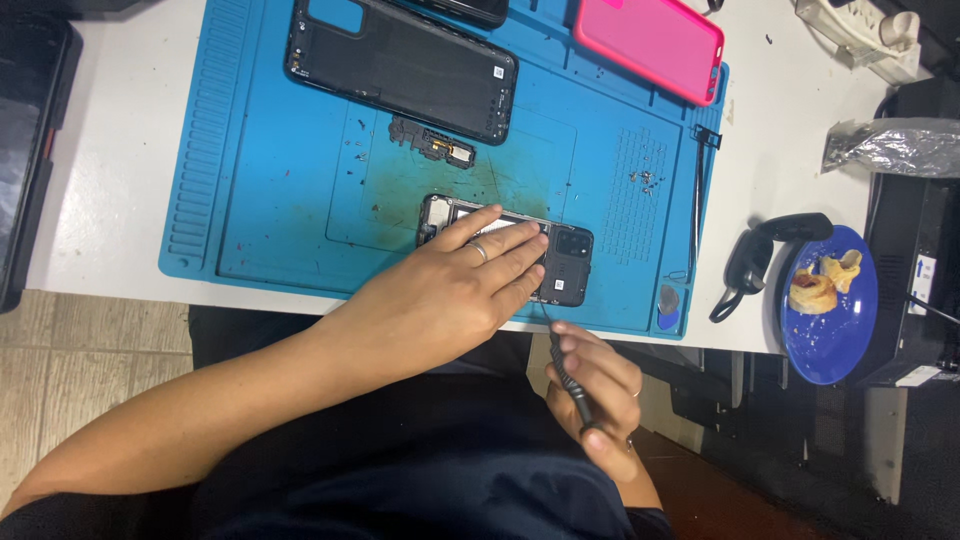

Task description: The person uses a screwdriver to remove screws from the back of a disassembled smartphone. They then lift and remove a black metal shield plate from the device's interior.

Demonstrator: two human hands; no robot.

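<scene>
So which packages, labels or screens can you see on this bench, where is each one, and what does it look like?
Foil bag: right edge of the table, crumpled, silvery.
White sticker: small square on the black phone back cover lying at the top of the blue mat.
White label: narrow strip on the black box at far right.
Dark screen: far left edge, black and unlit.
No screen shows on the opened phone under the left hand.

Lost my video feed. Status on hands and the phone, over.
Left hand flat on opened phone, pinning it to blue mat. Right hand grips screwdriver, tip at phone's near edge. Loose screws nearby, clear of both hands.
</scene>
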